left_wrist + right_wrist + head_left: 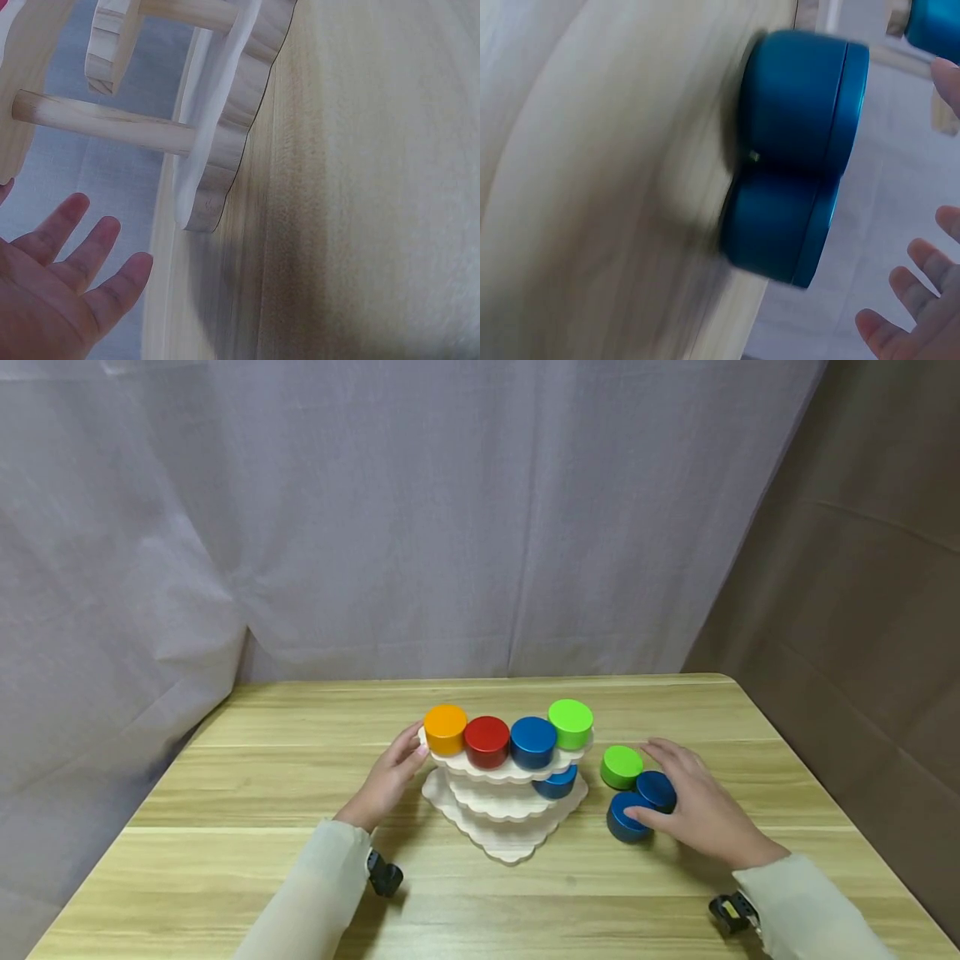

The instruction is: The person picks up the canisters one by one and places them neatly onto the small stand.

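A tiered wooden stand (510, 843) with scalloped edges bears a row of round lidded tins on its top tier: an orange tin (446, 731), a red tin (487, 743), a blue tin (533, 743) and a green tin (571, 725). Another blue tin (556, 783) sits on a lower tier, partly hidden. My left hand (392, 777) is at the top tier's left edge, fingers extended and spread in the left wrist view. Over two blue tins on the table, the nearer tin (628, 818) and the farther tin (656, 791), my right hand (701, 810) is spread, its thumb overlapping the nearer one.
A loose green tin (622, 767) stands beside the two blue ones, right of the stand. Wooden dowels (101, 124) join the tiers. The wood-grain table (225, 827) ends at a grey cloth backdrop (375, 527), with a brown cloth (847, 593) along the right.
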A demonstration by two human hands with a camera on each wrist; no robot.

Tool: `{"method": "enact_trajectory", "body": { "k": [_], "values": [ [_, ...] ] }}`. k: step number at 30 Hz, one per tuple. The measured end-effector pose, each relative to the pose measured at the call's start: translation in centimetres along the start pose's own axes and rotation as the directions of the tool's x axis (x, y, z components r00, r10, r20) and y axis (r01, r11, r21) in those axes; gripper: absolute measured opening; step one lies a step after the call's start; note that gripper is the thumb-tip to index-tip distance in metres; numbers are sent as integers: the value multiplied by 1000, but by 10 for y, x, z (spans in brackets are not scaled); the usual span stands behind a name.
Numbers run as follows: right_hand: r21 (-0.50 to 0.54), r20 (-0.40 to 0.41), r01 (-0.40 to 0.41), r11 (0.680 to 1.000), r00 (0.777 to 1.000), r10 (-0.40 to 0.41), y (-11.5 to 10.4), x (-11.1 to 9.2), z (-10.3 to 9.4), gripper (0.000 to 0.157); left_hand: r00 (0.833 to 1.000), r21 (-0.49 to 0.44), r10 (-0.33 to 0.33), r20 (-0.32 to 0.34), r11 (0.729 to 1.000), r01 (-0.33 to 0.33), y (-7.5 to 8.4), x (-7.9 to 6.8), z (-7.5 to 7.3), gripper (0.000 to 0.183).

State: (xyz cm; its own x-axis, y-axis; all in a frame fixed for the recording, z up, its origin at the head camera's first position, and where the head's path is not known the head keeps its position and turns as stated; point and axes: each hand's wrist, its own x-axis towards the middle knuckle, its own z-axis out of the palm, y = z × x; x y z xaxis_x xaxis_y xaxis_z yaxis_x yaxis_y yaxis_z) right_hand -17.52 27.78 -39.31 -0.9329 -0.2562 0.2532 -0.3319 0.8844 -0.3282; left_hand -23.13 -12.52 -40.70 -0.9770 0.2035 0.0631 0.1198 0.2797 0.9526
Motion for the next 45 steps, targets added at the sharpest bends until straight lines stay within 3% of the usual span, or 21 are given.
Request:
{"method": "enact_trajectory", "body": {
  "k": [10, 19, 24, 31, 45],
  "values": [
    [4, -12, -46, 999, 999, 46, 25, -5, -1, 93, 1000, 6, 7, 9, 1000, -7, 2, 0, 0, 51],
    [43, -15, -25, 999, 1000, 25, 42, -10, -1, 92, 1000, 25, -12, 5, 1000, 12, 1, 2, -1, 51],
    [33, 29, -49, 998, 998, 48, 47, -10, 1, 94, 1000, 6, -12, 9, 1000, 12, 4, 0, -1, 51],
    [38, 102, -82, 996, 992, 77, 55, -6, 9, 99, 1000, 22, -17, 17, 1000, 17, 29, -14, 0, 50],
    [119, 180, -145, 982, 976, 122, 50, 6, 19, 79, 1000, 13, -21, 9, 1000, 21, 32, -15, 0, 49]
  ]
}}
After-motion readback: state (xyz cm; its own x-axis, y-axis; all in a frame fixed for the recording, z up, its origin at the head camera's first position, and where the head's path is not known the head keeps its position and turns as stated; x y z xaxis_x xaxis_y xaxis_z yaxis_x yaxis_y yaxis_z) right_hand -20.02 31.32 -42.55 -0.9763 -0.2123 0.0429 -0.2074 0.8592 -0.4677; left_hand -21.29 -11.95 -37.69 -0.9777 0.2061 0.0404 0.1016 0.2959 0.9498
